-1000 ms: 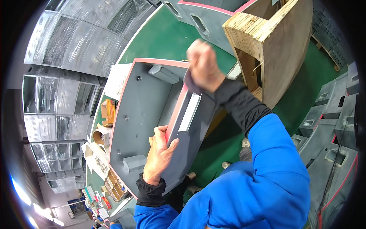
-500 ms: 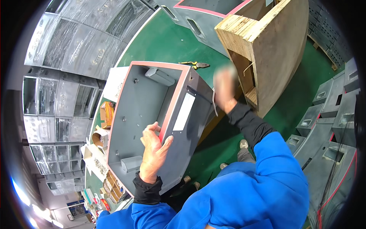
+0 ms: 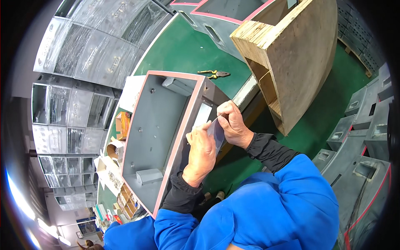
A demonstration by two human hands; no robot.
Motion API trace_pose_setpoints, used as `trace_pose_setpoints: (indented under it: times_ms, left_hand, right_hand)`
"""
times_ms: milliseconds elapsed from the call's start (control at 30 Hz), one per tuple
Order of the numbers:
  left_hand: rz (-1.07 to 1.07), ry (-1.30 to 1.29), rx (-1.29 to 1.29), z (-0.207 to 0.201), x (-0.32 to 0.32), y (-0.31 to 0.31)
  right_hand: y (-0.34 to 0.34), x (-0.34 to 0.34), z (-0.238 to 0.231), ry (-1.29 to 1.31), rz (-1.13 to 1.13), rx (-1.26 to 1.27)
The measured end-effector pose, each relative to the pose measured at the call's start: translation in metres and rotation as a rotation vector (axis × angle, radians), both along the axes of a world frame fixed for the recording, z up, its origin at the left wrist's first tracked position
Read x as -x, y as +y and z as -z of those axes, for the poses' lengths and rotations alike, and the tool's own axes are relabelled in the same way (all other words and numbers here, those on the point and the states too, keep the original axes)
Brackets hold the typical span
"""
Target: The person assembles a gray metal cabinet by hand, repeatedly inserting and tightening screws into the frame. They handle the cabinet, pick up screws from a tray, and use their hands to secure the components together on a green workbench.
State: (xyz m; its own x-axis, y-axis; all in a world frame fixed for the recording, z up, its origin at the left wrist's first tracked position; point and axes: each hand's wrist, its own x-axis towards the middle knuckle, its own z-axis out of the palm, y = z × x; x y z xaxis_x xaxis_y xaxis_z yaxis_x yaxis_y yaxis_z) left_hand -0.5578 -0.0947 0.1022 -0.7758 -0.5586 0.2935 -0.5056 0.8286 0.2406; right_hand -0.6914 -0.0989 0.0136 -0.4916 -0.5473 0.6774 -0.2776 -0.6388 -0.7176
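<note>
Both hands pinch a thin, see-through sheet (image 3: 216, 132) in front of the side wall of a grey metal box. My right hand (image 3: 234, 126) grips its upper right edge with thumb and fingers. My left hand (image 3: 201, 152) is closed at its left edge, fingertips close to the box wall. The grey box (image 3: 156, 121) has a red-orange rim and lies with its open side up. A white rectangle (image 3: 202, 114) shows on its side wall, just beyond the sheet. Whether the sheet touches the wall, I cannot tell.
Yellow-handled pliers (image 3: 214, 74) lie on the green tabletop (image 3: 179, 50). A wooden crate-like block (image 3: 298, 62) stands at the right. Small cardboard boxes (image 3: 123, 125) line the left edge. Wrapped grey boxes (image 3: 83, 50) are stacked behind; more grey cabinets (image 3: 354, 137) stand at far right.
My right hand has come left and down from beside the wooden block, bringing the sheet. My left hand has moved right from over the box's opening and closed on the sheet.
</note>
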Motion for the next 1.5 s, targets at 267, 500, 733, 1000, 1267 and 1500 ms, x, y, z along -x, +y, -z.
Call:
trace_pose_setpoints:
  times_ms: [267, 500, 733, 1000, 1267, 1500]
  left_hand:
    - [-0.092, -0.018, 0.145, -0.039, -0.012, -0.018]
    - [-0.13, -0.232, 0.053, -0.03, -0.043, -0.06]
    - [-0.089, -0.187, -0.118, -0.029, -0.045, -0.06]
    - [-0.09, -0.179, -0.129, -0.027, -0.045, -0.067]
    - [-0.131, -0.183, -0.245, -0.03, -0.042, -0.065]
    - [-0.127, -0.156, -0.262, -0.029, -0.042, -0.068]
  right_hand:
    - [-0.052, 0.049, -0.031, -0.311, 0.027, -0.08]
    - [-0.109, 0.024, -0.052, 0.018, 0.282, 0.162]
    - [-0.102, 0.011, -0.057, 0.184, 0.245, 0.307]
    - [-0.119, 0.032, -0.055, 0.102, 0.308, 0.211]
    - [-0.125, 0.061, -0.049, 0.268, 0.421, 0.181]
    - [-0.125, 0.06, -0.052, 0.282, 0.436, 0.233]
